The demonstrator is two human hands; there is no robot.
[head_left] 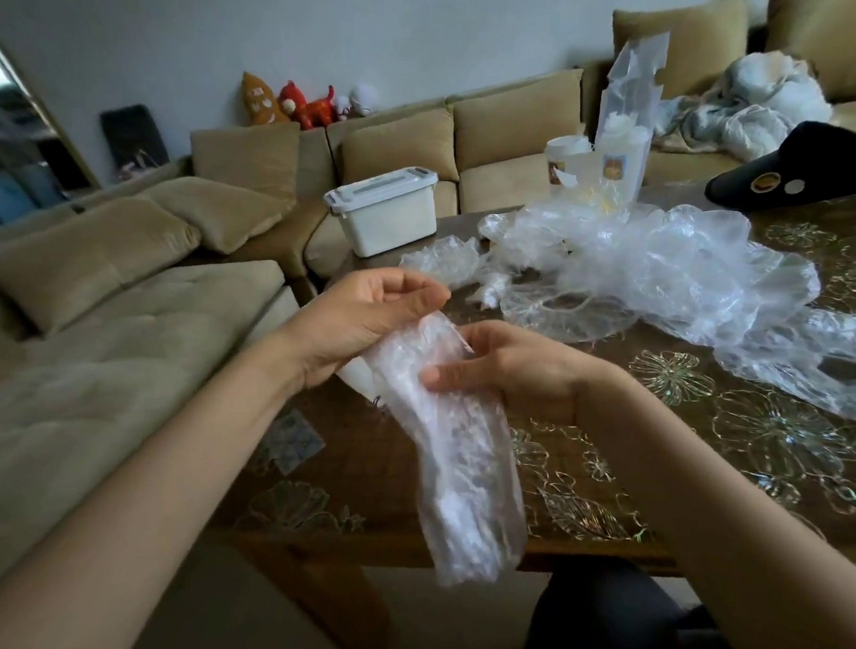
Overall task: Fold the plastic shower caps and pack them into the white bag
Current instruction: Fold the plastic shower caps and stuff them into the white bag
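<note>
At far left a tan sofa (120, 288) wraps round the room, with plush toys (303, 104) on its back ledge; a white lidded box (387, 213) sits on the sofa, just past the corner of the table (618, 463).

Our left hand (362, 322) is raised over that corner, palm towards us, fingers curled narrow with thumb and fingertips meeting; it sits just above the upper end of the cap (462, 470), and we cannot tell whether it pinches the plastic or only brushes it.

The cap is gathered into a long, crinkled strip; its long axis runs from between our hands down towards us, leaning slightly right, and its lower end dangles free past the table's near edge.

Our right hand (511, 374) grips the strip near its top, thumb across the front and fingers behind.

Further right and further away, a pile (659, 275) of loose clear caps sprawls across the table; behind it stands a tall pale bag (623, 119), which we take to be the one for packing; a black hat (802, 170) lies at far right.

The free end hangs below both hands, so the next fold, as we judge it, means lifting that end up along the strip. The bag lies ahead and to the right, beyond the pile; the right hand is the nearer one.
</note>
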